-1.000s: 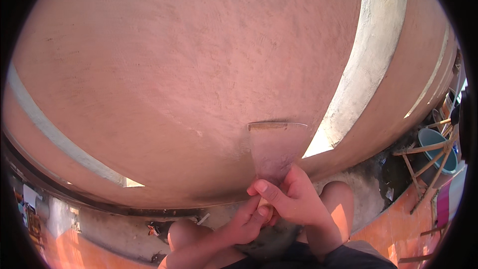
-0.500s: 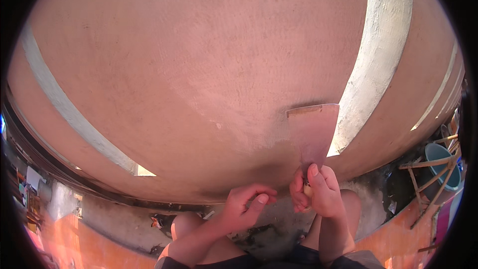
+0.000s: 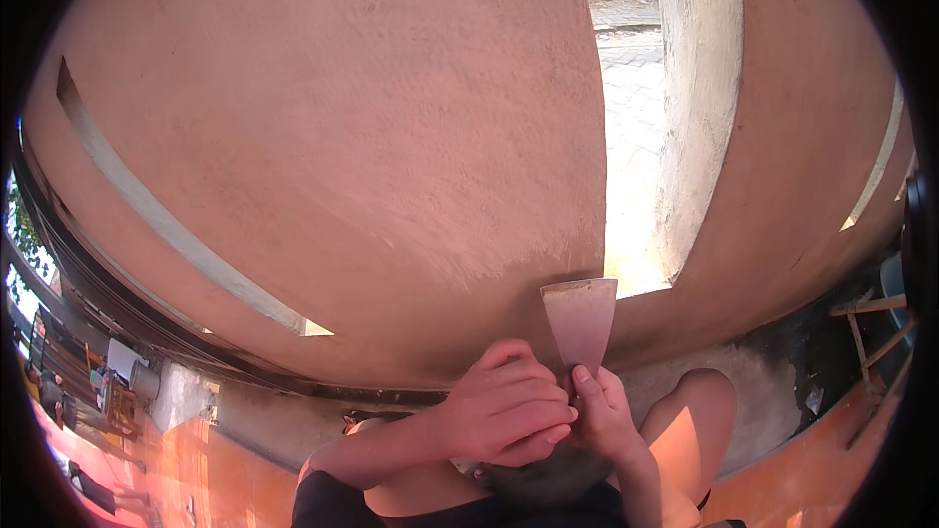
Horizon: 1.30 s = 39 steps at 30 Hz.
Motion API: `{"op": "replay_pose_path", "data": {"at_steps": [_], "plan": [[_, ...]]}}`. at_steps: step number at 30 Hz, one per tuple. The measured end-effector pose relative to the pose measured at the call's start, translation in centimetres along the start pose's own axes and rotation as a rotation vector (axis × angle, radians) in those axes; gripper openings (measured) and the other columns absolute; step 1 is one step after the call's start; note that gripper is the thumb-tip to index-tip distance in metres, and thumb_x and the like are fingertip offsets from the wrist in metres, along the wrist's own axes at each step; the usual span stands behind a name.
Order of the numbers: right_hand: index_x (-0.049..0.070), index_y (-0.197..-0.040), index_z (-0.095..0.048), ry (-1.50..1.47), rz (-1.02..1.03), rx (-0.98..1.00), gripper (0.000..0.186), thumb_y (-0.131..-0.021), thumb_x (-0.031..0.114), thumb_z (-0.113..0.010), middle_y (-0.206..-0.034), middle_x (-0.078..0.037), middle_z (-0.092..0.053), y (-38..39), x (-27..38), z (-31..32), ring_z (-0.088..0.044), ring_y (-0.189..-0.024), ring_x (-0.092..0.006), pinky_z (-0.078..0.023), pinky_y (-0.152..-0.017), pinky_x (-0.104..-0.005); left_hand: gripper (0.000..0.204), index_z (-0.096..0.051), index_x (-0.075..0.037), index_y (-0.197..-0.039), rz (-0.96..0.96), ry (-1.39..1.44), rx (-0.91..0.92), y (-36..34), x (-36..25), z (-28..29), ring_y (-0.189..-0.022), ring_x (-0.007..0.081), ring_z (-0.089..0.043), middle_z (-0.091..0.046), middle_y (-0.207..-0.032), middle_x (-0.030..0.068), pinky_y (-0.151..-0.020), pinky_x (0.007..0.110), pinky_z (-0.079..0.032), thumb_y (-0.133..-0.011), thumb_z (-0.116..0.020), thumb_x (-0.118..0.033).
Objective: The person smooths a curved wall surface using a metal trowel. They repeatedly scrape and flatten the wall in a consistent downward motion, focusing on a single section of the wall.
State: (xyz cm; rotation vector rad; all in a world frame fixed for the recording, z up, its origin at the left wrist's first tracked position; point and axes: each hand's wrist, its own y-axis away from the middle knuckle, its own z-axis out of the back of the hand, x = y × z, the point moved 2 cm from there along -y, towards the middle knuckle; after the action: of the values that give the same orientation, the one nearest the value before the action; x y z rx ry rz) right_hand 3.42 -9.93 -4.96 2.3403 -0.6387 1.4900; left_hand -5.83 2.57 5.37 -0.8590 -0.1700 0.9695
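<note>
My right hand (image 3: 602, 416) grips a scraper by its handle, with the thumb toward the base of the blade. The scraper's wide, flat blade (image 3: 579, 321) points up and away from me, its far edge close to the lower corner of a wall slot. My left hand (image 3: 514, 406) is closed, its fingers curled and lying against the right hand beside the handle. Whatever those fingers may hold is hidden. Ahead stands a pinkish plastered wall (image 3: 421, 127), with a rougher, lighter patch low in its middle.
A bright upright slot (image 3: 636, 176) in the wall shows paving and plants outside. A narrower slot (image 3: 181, 240) is at the left. Wooden poles (image 3: 871, 305) and a blue-green tub (image 3: 892, 284) stand at the right. My bent knee (image 3: 699, 406) is near the wall's foot.
The scraper has come down and nearer to me. My left hand has moved right, up against the right hand. The view has shifted, so more of the outside shows through the slot.
</note>
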Motion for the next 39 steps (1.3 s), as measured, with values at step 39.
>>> {"op": "replay_pose_path", "data": {"at_steps": [39], "plan": [[0.007, -0.093, -0.055, 0.341, 0.431, -0.215, 0.014, -0.101, 0.014, -0.047, -0.07, -0.001, -0.05, 1.9, 3.2, -0.4, -0.045, -0.059, -0.0114, -0.035, -0.052, -0.0258, 0.042, -0.034, -0.011, -0.058, -0.571, 0.025, 0.301, -14.0, 5.1, -4.2, -0.047, 0.016, -0.04, -0.035, -0.054, -0.001, -0.053, 0.031, -0.035, -0.088, -0.061, -0.023]]}}
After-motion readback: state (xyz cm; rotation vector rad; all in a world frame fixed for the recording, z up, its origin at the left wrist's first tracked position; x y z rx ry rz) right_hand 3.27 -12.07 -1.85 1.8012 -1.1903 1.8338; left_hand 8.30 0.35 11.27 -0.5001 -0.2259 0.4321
